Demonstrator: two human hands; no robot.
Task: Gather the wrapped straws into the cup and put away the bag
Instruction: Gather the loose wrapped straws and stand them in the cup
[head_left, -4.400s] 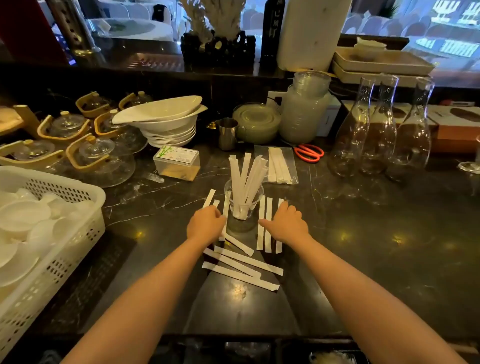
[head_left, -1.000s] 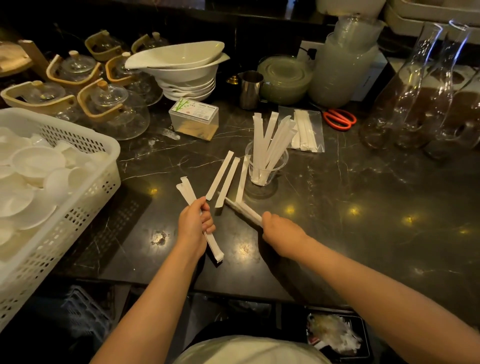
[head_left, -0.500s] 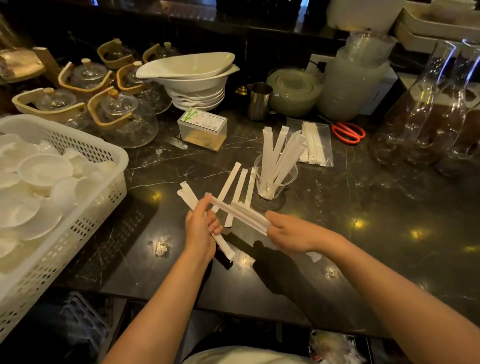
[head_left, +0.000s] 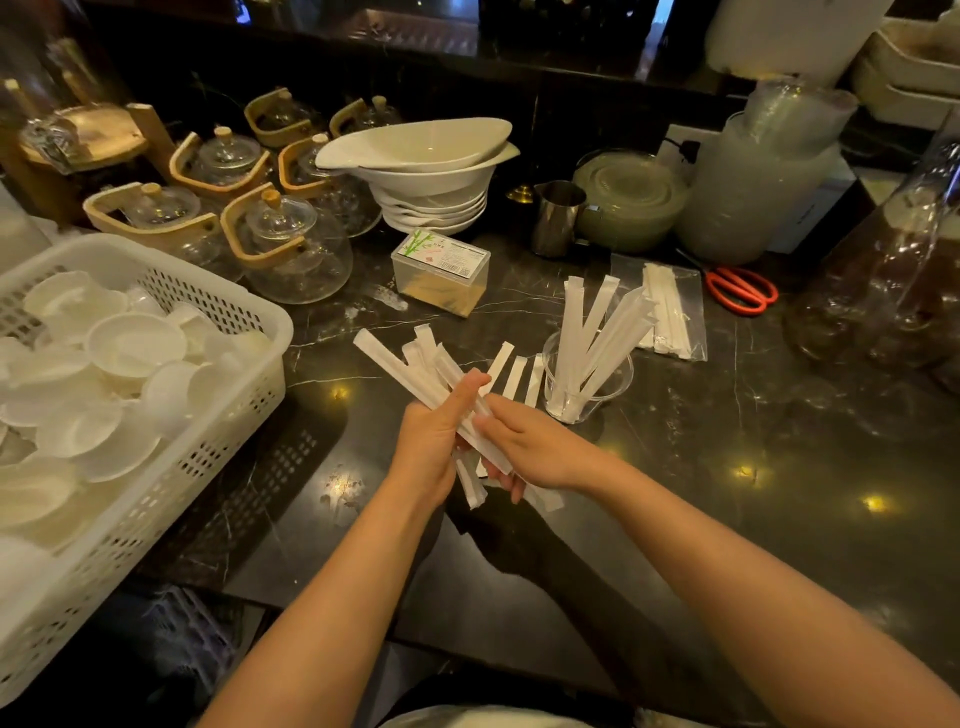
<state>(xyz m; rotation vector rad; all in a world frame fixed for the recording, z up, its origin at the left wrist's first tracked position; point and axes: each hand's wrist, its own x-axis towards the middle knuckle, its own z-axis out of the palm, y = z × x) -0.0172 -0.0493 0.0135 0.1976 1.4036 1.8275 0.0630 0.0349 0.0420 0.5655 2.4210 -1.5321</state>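
Note:
Above the dark marble counter, my left hand (head_left: 434, 441) grips a fanned bundle of white wrapped straws (head_left: 402, 364) pointing up and left. My right hand (head_left: 530, 449) meets it from the right, fingers closed on the same bundle's lower part. Three more wrapped straws (head_left: 514, 376) lie on the counter just behind my hands. A clear plastic cup (head_left: 597, 387) to the right holds several upright wrapped straws. Behind the cup lies a clear plastic bag (head_left: 691, 301) with wrapped straws inside.
A white basket (head_left: 171, 467) of small dishes fills the left. Glass teapots (head_left: 291, 249), stacked white bowls (head_left: 431, 176), a toothpick box (head_left: 441, 270), a steel jug (head_left: 556, 218), red scissors (head_left: 740, 288) and glass carafes (head_left: 904, 270) crowd the back and right.
My right hand brought its straws over to the left hand, and both bundles are now joined into one held between both hands. The view has shifted closer.

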